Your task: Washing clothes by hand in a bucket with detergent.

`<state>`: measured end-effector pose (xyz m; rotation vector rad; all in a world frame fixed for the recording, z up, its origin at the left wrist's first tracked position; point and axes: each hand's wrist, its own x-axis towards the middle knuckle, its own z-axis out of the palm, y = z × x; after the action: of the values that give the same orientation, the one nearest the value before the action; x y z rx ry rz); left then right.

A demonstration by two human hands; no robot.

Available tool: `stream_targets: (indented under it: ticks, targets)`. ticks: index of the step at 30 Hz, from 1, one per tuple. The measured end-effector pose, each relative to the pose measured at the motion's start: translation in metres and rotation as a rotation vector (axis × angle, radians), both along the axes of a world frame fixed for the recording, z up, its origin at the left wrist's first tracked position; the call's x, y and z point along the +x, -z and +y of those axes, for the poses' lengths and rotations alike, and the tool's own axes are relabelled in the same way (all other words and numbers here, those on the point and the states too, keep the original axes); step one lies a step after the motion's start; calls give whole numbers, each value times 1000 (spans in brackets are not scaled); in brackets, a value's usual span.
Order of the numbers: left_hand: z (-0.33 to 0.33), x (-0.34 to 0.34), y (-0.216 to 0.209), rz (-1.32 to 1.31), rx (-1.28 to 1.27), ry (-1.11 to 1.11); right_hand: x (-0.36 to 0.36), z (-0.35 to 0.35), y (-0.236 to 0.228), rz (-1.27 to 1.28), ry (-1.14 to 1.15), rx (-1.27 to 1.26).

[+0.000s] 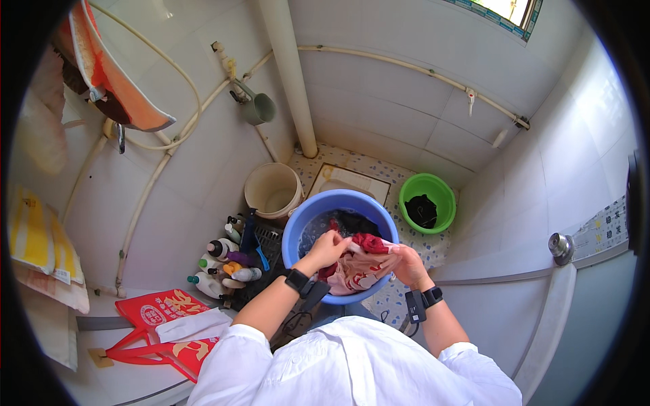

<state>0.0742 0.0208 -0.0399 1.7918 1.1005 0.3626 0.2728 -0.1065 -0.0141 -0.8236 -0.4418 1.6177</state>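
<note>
A pink and red garment (359, 271) is stretched between my two hands over a blue basin (290, 237). My left hand (329, 249) pinches its upper edge near the dark red part. At the basin's right rim, my right hand (410, 266) grips the other end of the same edge. The lower part of the garment hangs into the basin. Behind it, dark cloth (355, 224) lies in sudsy water. Both wrists wear black bands with small boxes attached.
Left of the basin stand a whitish bucket (255, 203) and several bottles (220, 249). A green bucket (443, 199) with dark cloth is at the right. Behind the basin is a squat toilet (352, 177). Red bags (162, 308) hang at lower left; a door knob (560, 247) is at right.
</note>
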Motion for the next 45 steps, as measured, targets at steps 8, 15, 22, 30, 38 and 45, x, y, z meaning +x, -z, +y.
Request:
stream_targets:
  ticks: [8, 15, 22, 30, 38, 45]
  targets:
    - [1, 37, -6, 125, -911, 79, -5, 3, -15, 20, -24, 29]
    - [-5, 3, 25, -305, -353, -76, 14, 3, 12, -99, 123, -84]
    - [-4, -9, -7, -747, -958, -281, -1, 33, 23, -249, 305, -142]
    - [-30, 27, 5, -598, -1215, -323, -81, 45, -6, -1420, 93, 28]
    - [-31, 31, -15, -456, -907, -328, -47, 65, 17, -1357, 137, -29]
    - [10, 0, -66, -314, -160, 185, -2, 38, -3, -937, 6, -189]
